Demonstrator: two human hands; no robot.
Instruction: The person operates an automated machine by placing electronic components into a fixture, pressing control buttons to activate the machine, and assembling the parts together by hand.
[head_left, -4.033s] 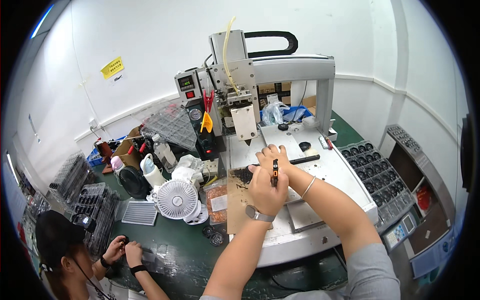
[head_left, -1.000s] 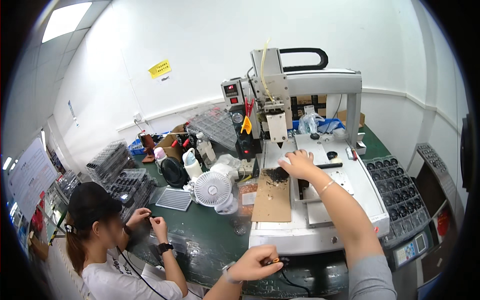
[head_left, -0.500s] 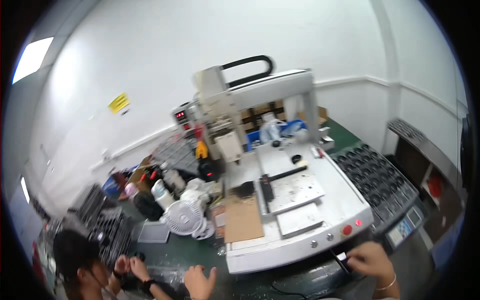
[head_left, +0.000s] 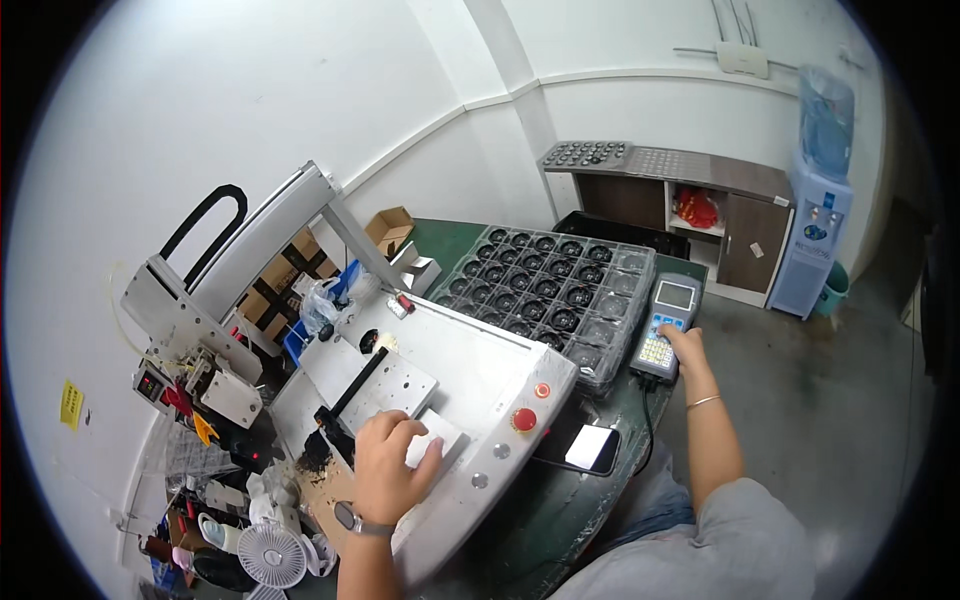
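My left hand (head_left: 392, 465), a watch (head_left: 352, 518) on its wrist, is over the front of a white desktop gantry machine (head_left: 440, 520). Its fingers are bent and apart from the thumb, with nothing seen between them, close to a small white block (head_left: 446, 437). My right hand (head_left: 688, 354) is at the right side of a grey handheld controller (head_left: 672, 293) with a screen and keypad. One digit rests on the keys; the other fingers are mostly hidden, seemingly round the controller's edge. A black cable (head_left: 648, 420) runs from its lower end.
Clear trays (head_left: 600, 372) of round black parts lie beside the machine. A phone (head_left: 593, 448) with a lit screen is near the table edge. Red buttons (head_left: 523, 419) sit on the machine's front. A white fan (head_left: 272, 556) stands lower left; a cabinet (head_left: 752, 220) and water dispenser (head_left: 812, 240) stand beyond.
The view has swung right. My right hand has gone from beside the phone to the controller; my left has moved from the machine's front edge to over it. Another person has left view.
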